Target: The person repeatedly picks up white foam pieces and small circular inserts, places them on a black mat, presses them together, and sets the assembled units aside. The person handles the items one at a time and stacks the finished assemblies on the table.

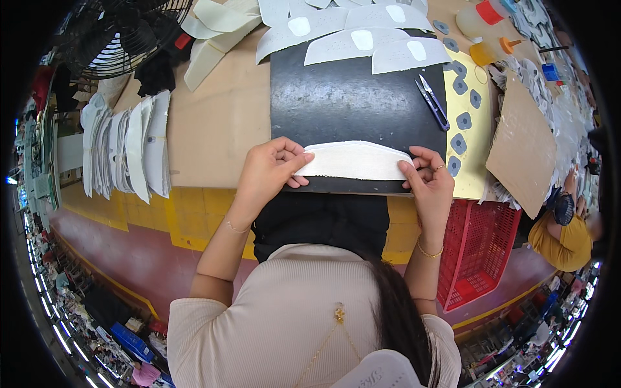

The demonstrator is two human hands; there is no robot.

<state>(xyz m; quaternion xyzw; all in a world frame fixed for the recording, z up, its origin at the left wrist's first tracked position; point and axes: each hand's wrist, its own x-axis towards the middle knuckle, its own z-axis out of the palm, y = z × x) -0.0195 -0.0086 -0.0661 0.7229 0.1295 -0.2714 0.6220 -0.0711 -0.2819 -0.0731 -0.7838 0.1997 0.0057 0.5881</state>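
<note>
A curved white fabric piece (pixel 356 161) is stretched between my two hands at the near edge of a black mat (pixel 356 97). My left hand (pixel 277 167) pinches its left end between thumb and fingers. At the other end, my right hand (pixel 428 173) grips the right tip the same way, a thin ring on one finger. Beyond the piece, purple-handled thread snips (pixel 432 103) lie on the right side of the mat. Several similar white pieces with glossy oval patches (pixel 363 40) overlap along the mat's far edge.
Stacked white pieces (pixel 129 145) stand at the left, below a black fan (pixel 123 45). Grey patches dot a yellow board (pixel 475 129) on the right. Beside it are two bottles, one amber (pixel 488 52), and a cardboard sheet (pixel 522 145). A red crate (pixel 475 255) sits below the table.
</note>
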